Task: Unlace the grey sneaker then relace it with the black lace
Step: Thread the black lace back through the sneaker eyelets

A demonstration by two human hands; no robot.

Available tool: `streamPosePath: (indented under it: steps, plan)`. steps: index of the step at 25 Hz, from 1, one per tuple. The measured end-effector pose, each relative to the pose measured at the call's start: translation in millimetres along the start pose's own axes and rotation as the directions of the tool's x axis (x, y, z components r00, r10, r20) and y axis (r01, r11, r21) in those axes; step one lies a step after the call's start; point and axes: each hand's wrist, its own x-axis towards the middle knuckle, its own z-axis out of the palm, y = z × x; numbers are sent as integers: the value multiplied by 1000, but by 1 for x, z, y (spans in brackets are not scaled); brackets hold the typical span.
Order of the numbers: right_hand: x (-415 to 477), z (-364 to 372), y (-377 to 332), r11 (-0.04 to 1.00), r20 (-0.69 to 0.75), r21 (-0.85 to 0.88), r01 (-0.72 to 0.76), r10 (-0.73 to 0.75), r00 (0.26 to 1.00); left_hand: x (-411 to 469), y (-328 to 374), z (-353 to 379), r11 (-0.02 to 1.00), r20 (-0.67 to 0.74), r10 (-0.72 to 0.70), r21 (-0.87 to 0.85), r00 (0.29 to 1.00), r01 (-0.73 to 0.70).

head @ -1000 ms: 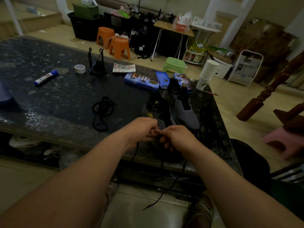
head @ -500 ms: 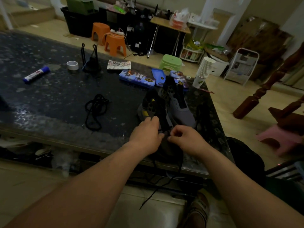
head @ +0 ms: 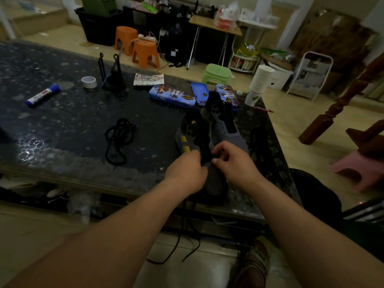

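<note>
Two grey sneakers stand side by side near the table's front right edge. The nearer grey sneaker [head: 192, 134] has yellow stripes and a black tongue, with its toe [head: 215, 183] toward me. My left hand [head: 187, 173] and my right hand [head: 232, 161] meet over its lower eyelets, fingers curled and pinching the black lace there. Both ends of that black lace [head: 187, 242] hang over the table edge toward the floor. The second grey sneaker [head: 225, 125] stands just behind on the right. A loose black lace [head: 118, 138] lies coiled on the table to the left.
On the dark glass table [head: 62, 121] lie a blue marker [head: 42, 95], a tape roll [head: 89, 81], a black stand [head: 112, 75], blue pencil cases [head: 172, 95] and stacked paper cups [head: 259, 84]. Orange stools [head: 145, 53] and a green stool [head: 217, 73] stand beyond.
Both hands moved forward from the sneaker's toe up to its lower eyelets. The hanging lace ends rose slightly. The camera tilted a little.
</note>
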Motion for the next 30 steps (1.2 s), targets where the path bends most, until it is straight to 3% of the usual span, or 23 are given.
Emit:
streamPosePath:
  steps: [1, 2, 3, 5, 6, 7, 8, 9, 10, 11, 12, 13, 14, 15, 16, 18, 20, 24, 27, 30]
  plan:
    - [3, 1, 1, 999, 4, -33, 39, -39, 999, 3, 2, -4, 995, 2, -11, -104, 1000, 11]
    - [4, 2, 1, 995, 13, -68, 70, -69, 998, 8, 2, -10, 944, 40, -41, -327, 998, 52]
    - [6, 2, 0, 991, 30, -99, 87, -85, 996, 13, 3, -19, 793, 110, -82, -595, 991, 131]
    - [8, 1, -1, 987, 53, -125, 98, -92, 994, 23, -2, -43, 290, 182, -132, -933, 974, 214]
    - [9, 1, -2, 989, 53, -113, 93, -88, 995, 30, -7, -55, 42, 153, -178, -986, 972, 162]
    - [8, 0, -2, 992, 42, -92, 90, -87, 995, 40, -17, -64, -129, 100, -251, -989, 963, 69]
    - [7, 1, -1, 993, 27, -78, 90, -89, 996, 47, -25, -71, -184, 22, -328, -982, 944, -41]
    - [6, 2, 0, 993, 8, -72, 92, -91, 996, 51, -34, -75, -74, -71, -390, -991, 918, -107]
    - [4, 3, 0, 993, -12, -76, 92, -93, 996, 51, -41, -75, 181, -164, -431, -979, 887, -93]
    - [3, 4, 0, 991, -30, -91, 96, -99, 995, 48, -44, -73, 514, -259, -429, -858, 866, -2]
    - [2, 4, 0, 988, -41, -112, 103, -108, 993, 43, -42, -68, 793, -346, -371, -602, 862, 100]
    - [2, 3, -1, 985, -44, -135, 107, -114, 993, 37, -37, -61, 936, -421, -289, -313, 860, 161]
    - [4, 2, -2, 981, -36, -160, 107, -114, 993, 30, -30, -54, 981, -466, -187, -129, 865, 143]
    - [5, 2, -4, 977, -18, -183, 105, -110, 994, 28, -24, -48, 997, -465, -75, -63, 882, 51]
    - [7, 3, -6, 972, 11, -210, 101, -101, 995, 26, -21, -42, 995, -407, 35, -70, 913, -69]
    - [11, 5, -8, 970, 69, -230, 81, -67, 995, 28, -21, -28, 979, -152, 176, -76, 973, -189]
    - [12, 0, -10, 991, 119, -134, 8, 8, 993, 31, -23, -19, 984, 22, 175, -46, 984, -173]
    - [-8, -4, -12, 999, 221, -24, -40, 44, 974, 34, -16, -12, 983, -36, 157, -85, 987, -160]
    - [-19, 7, -5, 994, 73, 67, -84, 79, 994, 37, -15, -12, 984, -18, 151, -88, 988, -152]
    - [-16, 15, 6, 926, -6, 242, -289, 299, 954, 38, -20, -17, 982, 21, 158, -110, 987, -154]
